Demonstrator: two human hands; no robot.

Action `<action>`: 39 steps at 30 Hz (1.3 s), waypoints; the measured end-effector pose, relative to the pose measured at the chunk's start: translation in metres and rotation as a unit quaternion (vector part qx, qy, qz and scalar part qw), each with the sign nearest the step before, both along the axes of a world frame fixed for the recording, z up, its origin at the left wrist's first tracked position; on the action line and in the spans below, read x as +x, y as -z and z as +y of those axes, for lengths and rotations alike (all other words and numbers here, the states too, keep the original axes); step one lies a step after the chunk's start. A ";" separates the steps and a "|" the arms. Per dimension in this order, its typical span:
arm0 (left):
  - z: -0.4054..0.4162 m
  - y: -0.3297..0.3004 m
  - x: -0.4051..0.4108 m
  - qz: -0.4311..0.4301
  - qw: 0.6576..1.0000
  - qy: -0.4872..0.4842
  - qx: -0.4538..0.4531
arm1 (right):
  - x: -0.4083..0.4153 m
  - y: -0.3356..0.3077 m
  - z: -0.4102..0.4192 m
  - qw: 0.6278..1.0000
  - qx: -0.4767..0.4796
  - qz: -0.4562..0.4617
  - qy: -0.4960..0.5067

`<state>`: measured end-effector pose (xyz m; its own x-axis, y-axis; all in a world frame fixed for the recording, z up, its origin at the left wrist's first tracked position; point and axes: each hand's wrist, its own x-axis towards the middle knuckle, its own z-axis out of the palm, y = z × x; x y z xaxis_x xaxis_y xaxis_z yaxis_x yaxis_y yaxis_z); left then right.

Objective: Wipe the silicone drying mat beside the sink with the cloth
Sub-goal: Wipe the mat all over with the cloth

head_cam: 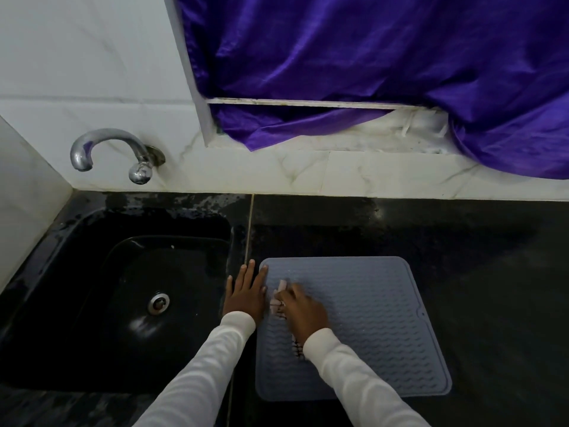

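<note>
Drying mat wiped beside the sink

The cloth [281, 298] was gripped by the right hand [303, 309] on the mat [369, 318]; the left hand [244, 295] was laid flat, fingers straight, at its left edge.

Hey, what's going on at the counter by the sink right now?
A person is wiping a grey silicone drying mat on the black counter, to the right of the sink. The right hand grips a cloth on the mat's left part. The left hand lies flat at the mat's left edge, fingers straight.
</note>
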<state>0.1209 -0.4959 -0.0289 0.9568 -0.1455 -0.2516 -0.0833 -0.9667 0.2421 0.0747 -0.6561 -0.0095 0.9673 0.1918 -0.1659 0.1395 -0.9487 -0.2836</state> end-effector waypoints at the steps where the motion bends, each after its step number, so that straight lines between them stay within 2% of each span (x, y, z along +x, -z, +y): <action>1: 0.000 0.000 0.000 -0.001 1.000 -0.002 -0.007 | 0.000 -0.002 -0.008 1.000 0.013 -0.008 -0.002; 7: 0.000 0.001 -0.001 -0.003 1.000 -0.001 -0.004 | -0.008 0.001 -0.089 0.997 0.033 -0.007 0.066; 13: -0.001 0.003 -0.002 -0.011 1.000 -0.003 -0.003 | -0.019 -0.009 -0.165 0.992 0.013 -0.007 0.126; 15: -0.002 0.003 -0.002 -0.013 1.000 -0.007 -0.012 | -0.022 -0.011 -0.190 0.992 -0.025 -0.015 0.125; 18: -0.002 0.004 -0.003 -0.015 1.000 -0.009 -0.011 | -0.027 -0.012 -0.231 0.979 -0.033 0.022 0.199; 21: -0.003 0.005 -0.003 -0.018 1.000 -0.012 -0.009 | -0.032 -0.009 -0.266 0.961 0.002 0.015 0.276; 28: -0.004 0.008 -0.002 -0.021 1.000 -0.017 -0.009 | -0.035 -0.020 -0.263 0.962 -0.019 0.031 0.269; 34: -0.002 0.009 -0.001 -0.017 1.000 -0.017 -0.016 | -0.053 -0.042 -0.230 0.952 0.110 -0.093 0.269; 39: -0.009 0.007 -0.002 -0.012 0.999 -0.035 -0.015 | -0.044 -0.051 -0.160 0.957 0.192 -0.110 0.187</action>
